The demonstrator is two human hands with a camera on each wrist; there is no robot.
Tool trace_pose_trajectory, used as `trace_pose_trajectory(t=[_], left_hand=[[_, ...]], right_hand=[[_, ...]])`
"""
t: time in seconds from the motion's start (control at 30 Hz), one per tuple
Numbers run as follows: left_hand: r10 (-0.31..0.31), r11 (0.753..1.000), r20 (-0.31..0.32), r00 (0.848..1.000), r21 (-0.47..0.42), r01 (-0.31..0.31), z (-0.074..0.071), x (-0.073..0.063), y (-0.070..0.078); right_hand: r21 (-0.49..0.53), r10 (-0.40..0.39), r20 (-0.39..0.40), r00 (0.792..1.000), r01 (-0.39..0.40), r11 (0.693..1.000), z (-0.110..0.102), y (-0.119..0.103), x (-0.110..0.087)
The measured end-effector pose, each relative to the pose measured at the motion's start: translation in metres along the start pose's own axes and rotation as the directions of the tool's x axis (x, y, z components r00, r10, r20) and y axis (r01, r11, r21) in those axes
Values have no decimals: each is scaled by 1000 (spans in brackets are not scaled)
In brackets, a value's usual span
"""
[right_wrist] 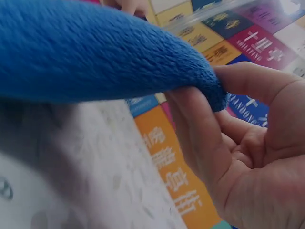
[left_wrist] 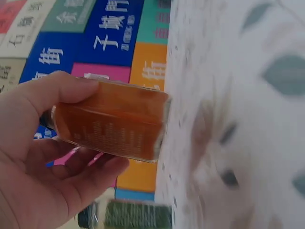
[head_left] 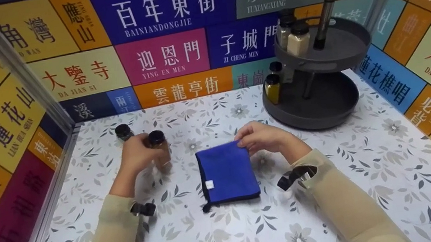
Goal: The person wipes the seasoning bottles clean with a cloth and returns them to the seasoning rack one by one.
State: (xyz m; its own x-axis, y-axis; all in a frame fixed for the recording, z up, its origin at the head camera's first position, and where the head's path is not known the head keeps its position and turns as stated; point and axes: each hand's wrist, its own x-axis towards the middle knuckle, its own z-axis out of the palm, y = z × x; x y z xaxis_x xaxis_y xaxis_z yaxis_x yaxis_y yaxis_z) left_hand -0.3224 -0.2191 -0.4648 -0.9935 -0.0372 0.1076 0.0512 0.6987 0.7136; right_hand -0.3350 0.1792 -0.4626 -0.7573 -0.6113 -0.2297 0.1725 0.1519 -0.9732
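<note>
My left hand (head_left: 137, 152) grips a small glass spice jar (head_left: 160, 150) with a black lid. In the left wrist view the jar (left_wrist: 112, 121) shows orange-brown contents, and its base is lifted off the table. Just behind that hand stands a second black-lidded jar (head_left: 123, 132); the left wrist view shows green contents in a jar (left_wrist: 138, 214). My right hand (head_left: 264, 137) pinches the top right corner of a folded blue cloth (head_left: 229, 172) with dark edging and a white tag. Up close the cloth (right_wrist: 95, 52) looks plush, with its corner between thumb and fingers.
A dark grey two-tier round rack (head_left: 313, 111) stands at the back right. Jars (head_left: 298, 42) are on its upper tier, and a jar with yellow contents (head_left: 273, 88) is on the lower one. Printed wall panels enclose the leaf-patterned table (head_left: 198, 241).
</note>
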Motion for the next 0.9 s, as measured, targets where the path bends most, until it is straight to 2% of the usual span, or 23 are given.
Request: trace_pose_trajectory(t=[0.1,0.2,0.3,0.43,0.53,0.67,0.77,0.9], left_hand=[[88,995,-27,996,-40,-89,6,2,19],[147,987,-36,989,-66,-149,12,5,40],[185,979,-21,982,-84,-186,20,8,61],[229,966,-3,973,-120,-228,34,7,82],[249,957,13,968,-158,-244,45,2,90],[254,953,35,967,-177,-244,54,-8,91],[259,952,49,965,-183,-246,59,-15,91],[269,946,75,960,-210,-249,63,-21,96]], right_hand=[[91,-75,-22,997,77,993,1,-9,-4],[153,-148,-113,983,164,974,3,-17,-8],[186,-213,-237,948,260,948,4,-23,-13],[224,-255,-402,879,365,904,5,-28,-17],[243,-254,-495,831,413,877,6,-29,-18],[237,-263,-543,797,446,863,9,-29,-17],[213,-265,-568,779,450,867,13,-29,-16],[143,-258,-603,755,421,896,19,-29,-16]])
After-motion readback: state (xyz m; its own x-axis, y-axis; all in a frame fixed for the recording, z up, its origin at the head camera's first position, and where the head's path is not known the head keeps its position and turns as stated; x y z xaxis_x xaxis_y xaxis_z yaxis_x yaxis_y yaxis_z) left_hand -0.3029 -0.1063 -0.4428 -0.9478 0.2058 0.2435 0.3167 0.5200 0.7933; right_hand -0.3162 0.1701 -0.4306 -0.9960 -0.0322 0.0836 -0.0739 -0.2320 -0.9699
